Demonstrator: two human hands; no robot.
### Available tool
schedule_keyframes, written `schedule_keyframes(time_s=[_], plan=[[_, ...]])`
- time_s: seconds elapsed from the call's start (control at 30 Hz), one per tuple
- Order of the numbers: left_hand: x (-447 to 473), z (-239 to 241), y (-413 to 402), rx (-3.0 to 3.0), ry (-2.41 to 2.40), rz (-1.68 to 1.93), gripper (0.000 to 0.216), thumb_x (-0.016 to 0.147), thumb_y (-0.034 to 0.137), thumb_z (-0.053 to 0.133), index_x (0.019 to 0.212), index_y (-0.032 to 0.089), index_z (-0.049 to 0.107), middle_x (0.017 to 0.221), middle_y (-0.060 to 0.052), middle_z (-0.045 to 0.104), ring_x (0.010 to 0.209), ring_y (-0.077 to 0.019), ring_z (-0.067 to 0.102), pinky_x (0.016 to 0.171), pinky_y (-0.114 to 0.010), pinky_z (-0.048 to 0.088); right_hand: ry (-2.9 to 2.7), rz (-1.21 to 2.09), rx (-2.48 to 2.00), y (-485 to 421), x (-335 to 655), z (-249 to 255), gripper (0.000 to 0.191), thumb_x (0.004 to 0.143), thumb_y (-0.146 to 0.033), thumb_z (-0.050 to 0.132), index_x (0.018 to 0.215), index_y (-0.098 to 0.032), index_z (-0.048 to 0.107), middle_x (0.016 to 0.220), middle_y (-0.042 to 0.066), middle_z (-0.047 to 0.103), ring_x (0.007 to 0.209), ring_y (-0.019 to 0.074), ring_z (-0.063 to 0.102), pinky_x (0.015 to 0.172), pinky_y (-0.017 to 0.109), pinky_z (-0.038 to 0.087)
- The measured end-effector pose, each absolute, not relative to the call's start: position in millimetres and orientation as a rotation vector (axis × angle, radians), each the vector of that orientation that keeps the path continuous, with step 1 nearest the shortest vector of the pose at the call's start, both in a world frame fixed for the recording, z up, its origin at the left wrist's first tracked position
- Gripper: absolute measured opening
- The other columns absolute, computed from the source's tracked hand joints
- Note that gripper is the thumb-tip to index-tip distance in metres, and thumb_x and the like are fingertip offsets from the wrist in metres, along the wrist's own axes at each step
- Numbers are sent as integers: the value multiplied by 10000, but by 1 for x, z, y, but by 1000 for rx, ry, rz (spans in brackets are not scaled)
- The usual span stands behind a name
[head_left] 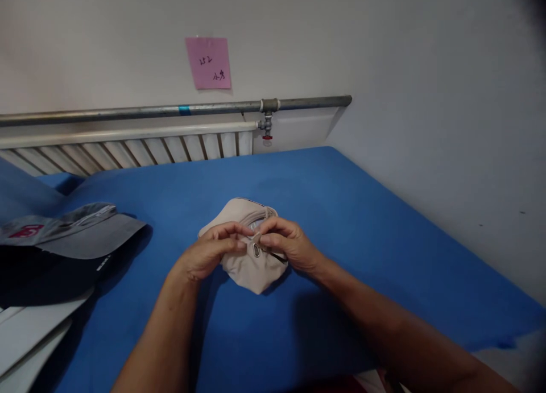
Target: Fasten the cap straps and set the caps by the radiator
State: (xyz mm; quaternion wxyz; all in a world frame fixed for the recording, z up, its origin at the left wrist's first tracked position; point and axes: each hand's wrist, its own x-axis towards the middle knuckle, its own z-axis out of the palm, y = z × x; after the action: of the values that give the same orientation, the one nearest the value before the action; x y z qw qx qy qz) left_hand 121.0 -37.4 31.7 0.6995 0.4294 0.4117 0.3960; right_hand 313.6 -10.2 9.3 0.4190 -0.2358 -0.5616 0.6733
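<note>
A beige cap (251, 271) lies on the blue-covered table, its back strap and a small metal buckle (256, 250) turned toward me. My left hand (212, 246) grips the cap just left of the buckle, thumb and forefinger pinched on the fabric. From the other side, my right hand (292, 244) pinches the strap end above the buckle. The fingertips of both hands nearly meet there. The fingers partly cover the strap and the cap's rear opening.
Several caps lie at the left, among them a grey one (91, 239) and a black one (46, 276). The blue cover (367, 228) reaches the wall. Behind it are a white radiator (149, 152), a metal pipe (128, 113) and a pink note (209, 63).
</note>
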Motion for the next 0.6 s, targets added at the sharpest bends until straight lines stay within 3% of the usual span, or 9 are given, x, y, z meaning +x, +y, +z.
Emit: schedule_keyframes(time_s=[0.13, 0.3, 0.6], plan=[[122, 31, -39, 893, 902, 934, 325, 570, 188, 823, 869, 150, 700, 701, -4, 666, 621, -92, 596, 621, -196, 456, -1544, 1632, -579, -11, 317, 17, 77, 767, -249, 680, 727, -199, 636, 724, -13, 599, 647, 109, 541, 623, 259, 443], [121, 29, -39, 894, 924, 952, 328, 554, 207, 856, 834, 159, 694, 706, -5, 667, 607, -95, 605, 590, -195, 463, -1745, 1454, -515, -10, 321, 25, 127, 761, -186, 651, 650, -179, 589, 904, 25, 640, 836, 148, 582, 789, 324, 460], [120, 24, -37, 940, 935, 955, 307, 600, 197, 845, 862, 172, 687, 705, 3, 660, 593, -81, 595, 564, -184, 447, -2024, 989, -567, -11, 320, 25, 147, 732, -105, 611, 632, -181, 536, 880, 35, 637, 890, 169, 604, 832, 354, 464]])
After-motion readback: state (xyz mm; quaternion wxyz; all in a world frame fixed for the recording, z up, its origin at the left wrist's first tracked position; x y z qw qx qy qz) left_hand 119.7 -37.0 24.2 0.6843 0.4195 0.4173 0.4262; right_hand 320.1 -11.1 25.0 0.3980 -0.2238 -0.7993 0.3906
